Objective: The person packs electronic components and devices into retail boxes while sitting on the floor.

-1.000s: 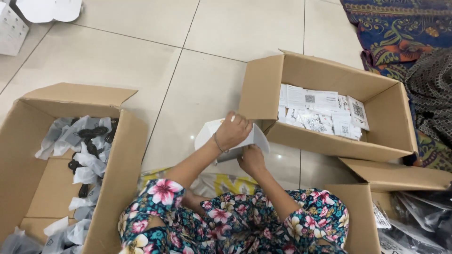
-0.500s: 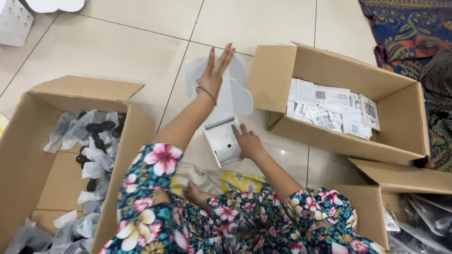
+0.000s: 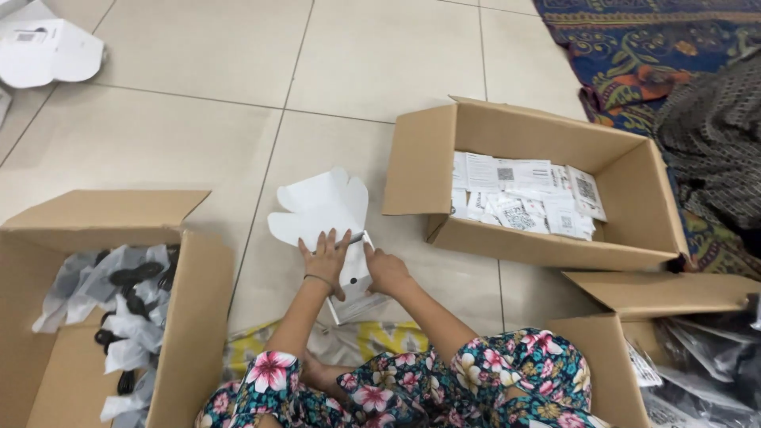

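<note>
left hand (image 3: 325,261): flat, fingers (image 3: 323,242) spread wide, pressing down on the white die-cut carton blank (image 3: 321,208) so it stays put on the floor tiles (image 3: 182,135). Not gripping anything, just pinning.

right hand (image 3: 386,272): fingers curled in narrow against the blank's folded-up end, right beside the left fingertips. Looks like it's creasing or tucking a flap; can't tell if it actually pinches it.

carton blank: flaps fan out past the fingertips, the folded part sits under both palms.

box of labelled white packs (image 3: 523,202): open, just beyond the right fingers, easy reach I'd guess.

box of grey-wrapped black parts (image 3: 119,309): open, off to the side of the left wrist.

spare blanks (image 3: 47,55): far out past the left fingers.
</note>
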